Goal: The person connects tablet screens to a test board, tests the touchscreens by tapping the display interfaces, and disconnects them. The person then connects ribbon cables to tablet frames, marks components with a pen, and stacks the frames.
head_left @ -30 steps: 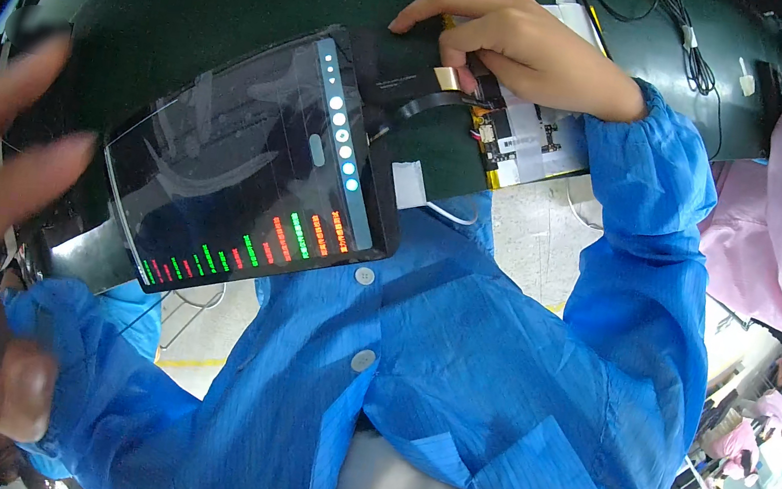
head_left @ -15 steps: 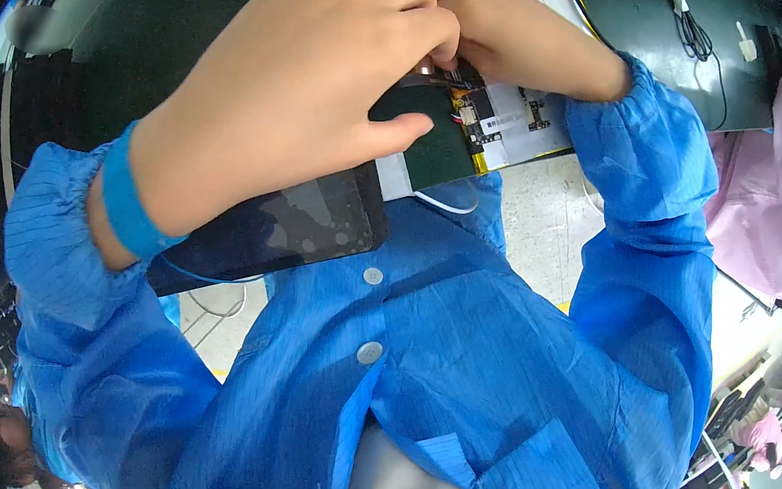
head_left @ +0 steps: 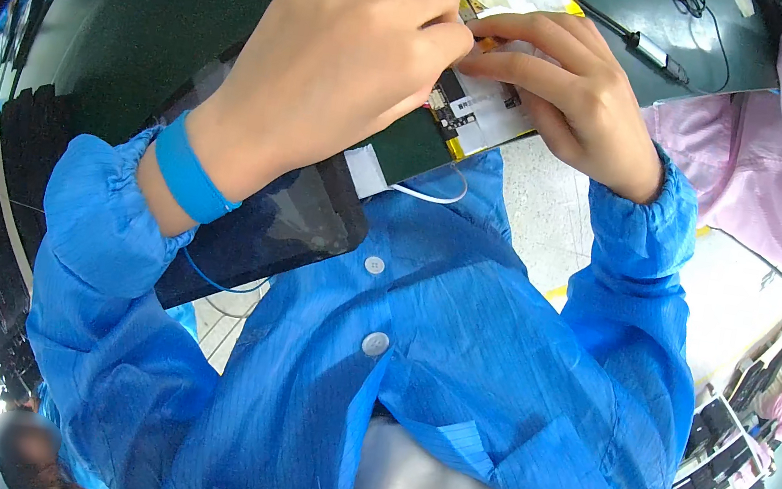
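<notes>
Circuit panel, at table edge, under hands

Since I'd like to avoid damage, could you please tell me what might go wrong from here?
The left hand and right hand are close to the exposed circuit board, which might get knocked. The white cable loops past the edge of the table and could snag on the coat.

2 hands, 1 wristband, 2 coat btns – 1 blk tablet, 1 circuit assy.
</notes>
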A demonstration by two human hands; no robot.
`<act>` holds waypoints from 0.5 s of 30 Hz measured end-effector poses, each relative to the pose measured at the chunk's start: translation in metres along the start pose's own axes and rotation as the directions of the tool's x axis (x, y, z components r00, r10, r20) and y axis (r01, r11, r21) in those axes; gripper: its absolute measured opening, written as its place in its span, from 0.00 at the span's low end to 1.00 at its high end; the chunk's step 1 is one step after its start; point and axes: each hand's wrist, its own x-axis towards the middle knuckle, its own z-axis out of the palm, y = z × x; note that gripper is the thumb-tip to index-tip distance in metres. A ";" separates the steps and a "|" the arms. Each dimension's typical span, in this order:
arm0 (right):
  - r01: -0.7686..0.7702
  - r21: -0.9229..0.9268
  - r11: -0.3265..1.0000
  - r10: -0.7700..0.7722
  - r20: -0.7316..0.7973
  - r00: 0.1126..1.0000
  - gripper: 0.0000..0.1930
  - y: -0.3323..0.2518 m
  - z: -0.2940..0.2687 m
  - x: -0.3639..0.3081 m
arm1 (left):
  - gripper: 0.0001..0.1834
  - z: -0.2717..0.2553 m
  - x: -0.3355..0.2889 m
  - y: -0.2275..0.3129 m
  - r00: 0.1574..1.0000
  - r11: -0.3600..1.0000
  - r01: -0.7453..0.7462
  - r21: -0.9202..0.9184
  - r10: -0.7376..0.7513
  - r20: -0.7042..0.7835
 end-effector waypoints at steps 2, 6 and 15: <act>0.009 -0.016 1.000 -0.009 0.003 1.000 0.17 0.001 -0.001 0.000 | 0.14 0.000 0.002 0.001 0.998 0.994 -0.057 0.095 0.060 -0.024; 0.025 -0.036 0.999 -0.025 -0.016 1.000 0.16 0.001 -0.001 0.001 | 0.05 0.006 0.005 0.004 0.997 0.985 -0.066 0.162 0.072 -0.036; 0.074 -0.103 0.992 -0.079 -0.047 0.996 0.16 0.000 0.004 0.000 | 0.04 0.027 0.007 -0.006 0.898 0.911 -0.266 0.315 0.353 -0.264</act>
